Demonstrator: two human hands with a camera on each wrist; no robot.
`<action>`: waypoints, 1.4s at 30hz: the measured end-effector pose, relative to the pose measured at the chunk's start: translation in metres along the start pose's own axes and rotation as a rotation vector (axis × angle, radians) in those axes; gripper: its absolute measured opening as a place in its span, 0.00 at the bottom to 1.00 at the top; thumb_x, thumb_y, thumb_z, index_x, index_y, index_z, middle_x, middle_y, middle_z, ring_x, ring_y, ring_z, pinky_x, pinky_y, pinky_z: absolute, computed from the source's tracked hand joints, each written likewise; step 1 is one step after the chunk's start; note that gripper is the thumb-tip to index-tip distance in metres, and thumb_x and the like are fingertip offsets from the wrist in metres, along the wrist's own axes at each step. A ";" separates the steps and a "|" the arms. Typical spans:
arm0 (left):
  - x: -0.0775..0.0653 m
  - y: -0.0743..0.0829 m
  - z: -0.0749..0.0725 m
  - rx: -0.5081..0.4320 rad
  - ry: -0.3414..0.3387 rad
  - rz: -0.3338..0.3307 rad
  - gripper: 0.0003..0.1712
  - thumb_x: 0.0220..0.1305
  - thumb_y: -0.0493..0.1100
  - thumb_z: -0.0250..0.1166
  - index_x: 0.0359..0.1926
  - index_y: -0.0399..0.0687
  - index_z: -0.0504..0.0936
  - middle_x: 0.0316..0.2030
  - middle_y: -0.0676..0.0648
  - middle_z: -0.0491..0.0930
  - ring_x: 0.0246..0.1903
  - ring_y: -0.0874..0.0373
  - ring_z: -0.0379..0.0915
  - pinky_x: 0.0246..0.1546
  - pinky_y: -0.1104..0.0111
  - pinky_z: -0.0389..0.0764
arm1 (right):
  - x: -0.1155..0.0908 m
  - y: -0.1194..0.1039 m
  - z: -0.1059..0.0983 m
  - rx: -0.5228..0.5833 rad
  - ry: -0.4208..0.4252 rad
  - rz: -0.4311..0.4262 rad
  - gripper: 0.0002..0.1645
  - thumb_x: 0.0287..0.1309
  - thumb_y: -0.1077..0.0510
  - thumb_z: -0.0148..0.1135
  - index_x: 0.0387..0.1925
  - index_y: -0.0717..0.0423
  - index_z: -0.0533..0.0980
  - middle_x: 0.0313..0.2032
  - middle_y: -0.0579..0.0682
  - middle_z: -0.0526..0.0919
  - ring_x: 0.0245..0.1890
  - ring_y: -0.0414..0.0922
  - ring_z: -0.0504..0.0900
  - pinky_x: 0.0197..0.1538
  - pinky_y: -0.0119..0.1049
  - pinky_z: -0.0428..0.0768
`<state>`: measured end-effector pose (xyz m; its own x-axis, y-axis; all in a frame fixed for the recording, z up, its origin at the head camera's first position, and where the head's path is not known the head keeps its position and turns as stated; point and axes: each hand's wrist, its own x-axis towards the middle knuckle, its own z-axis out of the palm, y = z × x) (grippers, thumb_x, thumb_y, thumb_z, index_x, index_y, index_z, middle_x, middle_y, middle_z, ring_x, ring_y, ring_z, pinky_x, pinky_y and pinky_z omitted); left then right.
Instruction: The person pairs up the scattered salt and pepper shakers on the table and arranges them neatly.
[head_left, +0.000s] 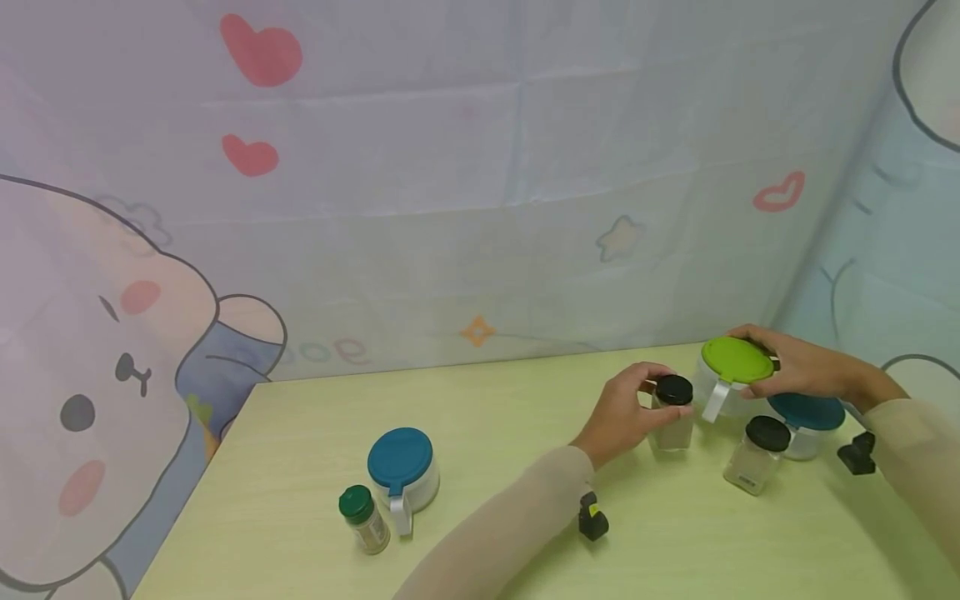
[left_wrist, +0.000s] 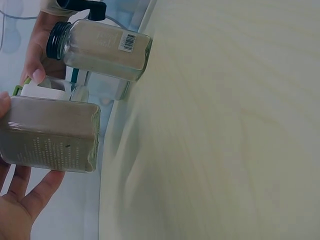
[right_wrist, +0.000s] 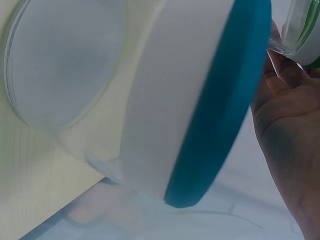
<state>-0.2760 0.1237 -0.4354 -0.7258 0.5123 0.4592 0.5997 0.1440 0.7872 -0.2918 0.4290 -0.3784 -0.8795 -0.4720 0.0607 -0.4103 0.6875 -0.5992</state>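
My left hand [head_left: 622, 412] grips a square glass seasoning jar [head_left: 675, 432] with a black lid and greyish powder inside, thumb and fingers around its upper part. To the right of it, my right hand [head_left: 806, 368] holds a seasoning pot [head_left: 737, 360] by its green lid area; the pot has a pale handle at the front. In the left wrist view, the held jar [left_wrist: 47, 132] shows printed text on its side. Whether either held container touches the table cannot be told. A second black-lidded jar [head_left: 752, 460] stands in front of the green-lidded pot.
A blue-lidded pot [head_left: 808, 417] stands below my right forearm, filling much of the right wrist view. On the left of the table [head_left: 510, 425] are another blue-lidded pot [head_left: 402, 467] and a green-capped shaker [head_left: 365, 521]. A printed curtain [head_left: 420, 250] hangs behind the table.
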 end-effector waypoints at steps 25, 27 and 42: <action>-0.006 0.009 -0.025 0.007 0.045 0.030 0.26 0.59 0.43 0.77 0.57 0.49 0.78 0.53 0.54 0.80 0.44 0.66 0.77 0.37 0.78 0.82 | 0.006 -0.020 -0.003 -0.019 0.002 -0.074 0.44 0.54 0.57 0.75 0.68 0.54 0.62 0.54 0.52 0.73 0.44 0.40 0.76 0.45 0.32 0.78; -0.007 0.010 -0.028 0.001 0.051 0.029 0.26 0.59 0.42 0.77 0.57 0.49 0.79 0.52 0.54 0.80 0.44 0.66 0.78 0.37 0.77 0.83 | 0.007 -0.022 -0.004 -0.026 0.000 -0.082 0.44 0.54 0.57 0.75 0.68 0.52 0.62 0.54 0.50 0.73 0.45 0.39 0.76 0.46 0.33 0.78; -0.015 0.013 -0.046 0.023 0.075 0.071 0.25 0.58 0.41 0.77 0.55 0.49 0.79 0.51 0.54 0.80 0.44 0.66 0.78 0.38 0.76 0.83 | 0.009 -0.040 0.000 -0.017 -0.013 -0.136 0.43 0.53 0.58 0.75 0.67 0.49 0.64 0.54 0.48 0.76 0.47 0.40 0.77 0.47 0.35 0.79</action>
<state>-0.2732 0.0785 -0.4134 -0.7036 0.4572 0.5440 0.6576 0.1289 0.7422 -0.2834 0.3976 -0.3542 -0.8120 -0.5689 0.1301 -0.5301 0.6256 -0.5724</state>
